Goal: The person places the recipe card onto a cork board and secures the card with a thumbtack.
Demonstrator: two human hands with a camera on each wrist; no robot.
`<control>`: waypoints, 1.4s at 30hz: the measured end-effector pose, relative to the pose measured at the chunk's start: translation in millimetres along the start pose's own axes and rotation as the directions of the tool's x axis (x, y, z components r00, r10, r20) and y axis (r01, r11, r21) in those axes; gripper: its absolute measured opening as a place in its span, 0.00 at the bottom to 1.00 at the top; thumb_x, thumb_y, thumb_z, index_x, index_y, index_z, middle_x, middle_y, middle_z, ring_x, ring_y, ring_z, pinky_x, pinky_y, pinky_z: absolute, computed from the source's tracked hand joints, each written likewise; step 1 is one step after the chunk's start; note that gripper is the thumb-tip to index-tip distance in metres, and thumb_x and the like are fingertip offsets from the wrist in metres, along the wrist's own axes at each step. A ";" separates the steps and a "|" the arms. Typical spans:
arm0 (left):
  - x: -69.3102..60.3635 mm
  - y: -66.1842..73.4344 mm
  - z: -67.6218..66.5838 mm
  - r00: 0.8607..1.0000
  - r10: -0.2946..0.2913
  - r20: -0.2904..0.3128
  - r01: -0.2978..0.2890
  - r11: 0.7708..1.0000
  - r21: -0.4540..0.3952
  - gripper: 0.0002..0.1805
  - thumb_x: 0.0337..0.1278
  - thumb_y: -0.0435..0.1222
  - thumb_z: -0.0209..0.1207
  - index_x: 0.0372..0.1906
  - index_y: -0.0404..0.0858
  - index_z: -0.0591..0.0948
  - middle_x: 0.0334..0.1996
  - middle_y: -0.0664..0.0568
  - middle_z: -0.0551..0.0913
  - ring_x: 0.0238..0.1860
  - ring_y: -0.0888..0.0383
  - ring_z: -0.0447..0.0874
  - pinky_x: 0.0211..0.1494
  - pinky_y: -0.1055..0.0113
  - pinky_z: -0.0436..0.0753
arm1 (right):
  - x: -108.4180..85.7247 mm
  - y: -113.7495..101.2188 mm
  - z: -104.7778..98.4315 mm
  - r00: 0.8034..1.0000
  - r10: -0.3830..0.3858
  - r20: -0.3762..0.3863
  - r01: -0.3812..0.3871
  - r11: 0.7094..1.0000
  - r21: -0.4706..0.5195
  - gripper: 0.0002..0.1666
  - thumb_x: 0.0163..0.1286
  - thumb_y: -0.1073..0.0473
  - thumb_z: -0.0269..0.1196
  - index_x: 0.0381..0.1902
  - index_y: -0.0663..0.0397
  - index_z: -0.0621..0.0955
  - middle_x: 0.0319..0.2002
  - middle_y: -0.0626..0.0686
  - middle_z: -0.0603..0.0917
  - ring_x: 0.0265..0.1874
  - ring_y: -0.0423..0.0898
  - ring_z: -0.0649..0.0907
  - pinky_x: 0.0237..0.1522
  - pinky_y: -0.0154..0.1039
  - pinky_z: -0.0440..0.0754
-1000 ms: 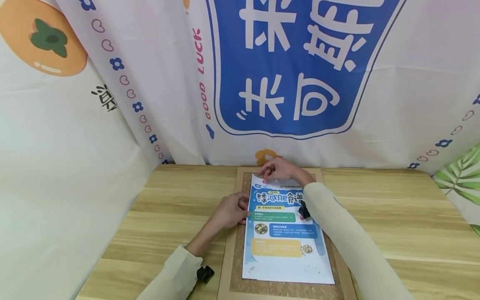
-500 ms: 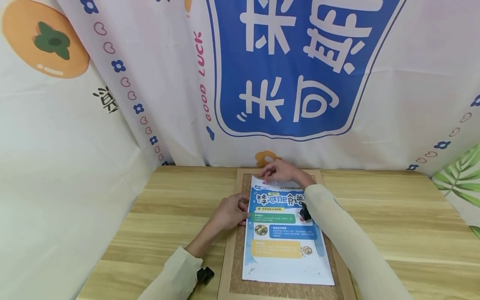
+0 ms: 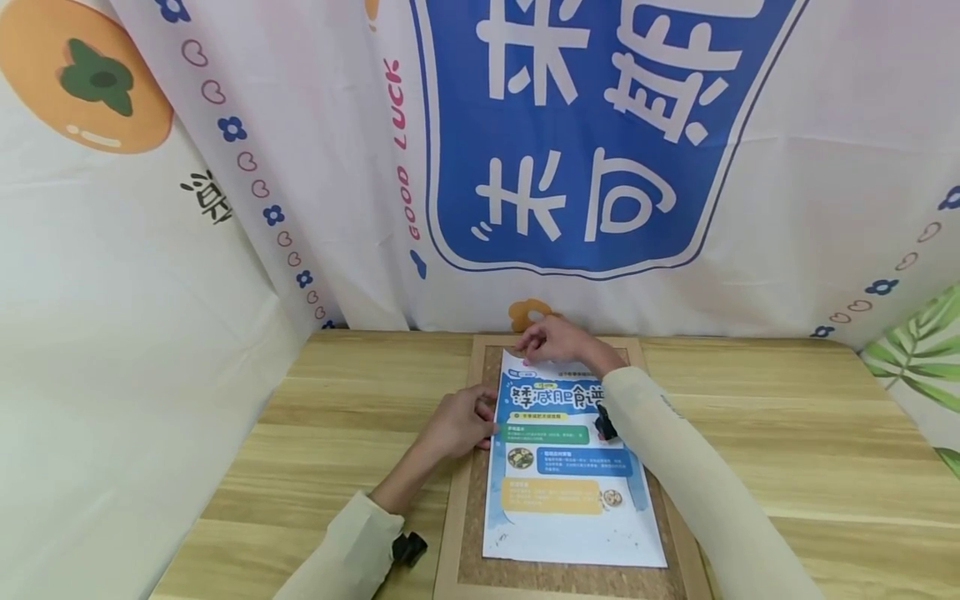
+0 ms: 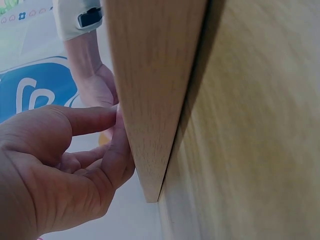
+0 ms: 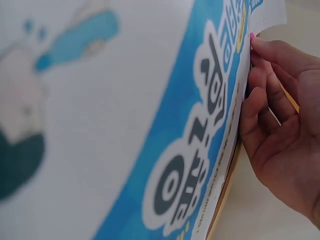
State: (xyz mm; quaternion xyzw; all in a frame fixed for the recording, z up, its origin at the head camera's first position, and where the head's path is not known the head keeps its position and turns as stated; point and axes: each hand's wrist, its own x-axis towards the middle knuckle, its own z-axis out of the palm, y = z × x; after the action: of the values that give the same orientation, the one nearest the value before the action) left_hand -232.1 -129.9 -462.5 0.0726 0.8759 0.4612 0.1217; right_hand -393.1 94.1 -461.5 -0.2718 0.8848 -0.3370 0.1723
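1. Poster: smooth printed paper with a slight sheen.
2. Board: rough, speckled, matt cork.
3. Frame: pale, matt, fine-grained wood.
4. Tabletop: smooth wood-grain surface, faintly shiny.
5. Backdrop: creased cloth.

Approach: from near side, between cream fabric sleeves, to white-and-blue printed paper sheet. Passage: over pale wood-grain tabletop, beyond right sleeve. Obstacles: left hand, sheet's left edge; right hand, top edge; white printed cloth backdrop, behind.

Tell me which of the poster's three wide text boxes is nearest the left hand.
The green box, topmost of the three: its left end lies beside the left hand, while the blue box and orange box sit lower.
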 end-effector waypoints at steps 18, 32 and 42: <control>-1.7 0.7 1.1 0.999 0.007 0.031 -0.006 1.000 -0.026 0.25 0.65 0.24 0.67 0.66 0.28 0.79 0.36 0.43 0.85 0.25 0.58 0.86 0.29 0.66 0.91 | -16.5 3.4 -3.4 0.998 -0.066 -0.002 0.066 0.997 -0.049 0.14 0.75 0.61 0.68 0.56 0.54 0.89 0.44 0.52 0.90 0.42 0.46 0.83 0.51 0.39 0.83; -2.7 1.0 -1.5 1.000 -0.008 0.022 0.009 1.000 -0.025 0.27 0.65 0.22 0.67 0.68 0.28 0.77 0.37 0.43 0.85 0.25 0.58 0.87 0.29 0.66 0.91 | -80.6 18.9 -26.4 0.999 0.013 -0.052 -0.017 0.998 -0.061 0.19 0.76 0.60 0.68 0.61 0.58 0.86 0.49 0.54 0.89 0.48 0.50 0.84 0.56 0.48 0.88; -2.9 2.3 -3.8 0.999 -0.031 0.016 0.031 0.999 -0.008 0.26 0.65 0.23 0.67 0.68 0.29 0.78 0.38 0.43 0.85 0.26 0.57 0.87 0.30 0.65 0.92 | -135.3 25.1 -34.7 0.998 0.012 -0.062 -0.016 0.998 -0.067 0.20 0.75 0.63 0.67 0.62 0.62 0.84 0.49 0.56 0.90 0.48 0.49 0.86 0.56 0.51 0.90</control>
State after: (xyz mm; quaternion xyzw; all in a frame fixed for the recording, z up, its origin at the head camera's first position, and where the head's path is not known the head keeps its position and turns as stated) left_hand -230.4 -132.3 -458.1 0.0621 0.8740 0.4624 0.1360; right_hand -312.0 208.0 -437.6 -0.2608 0.9025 -0.3138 0.1380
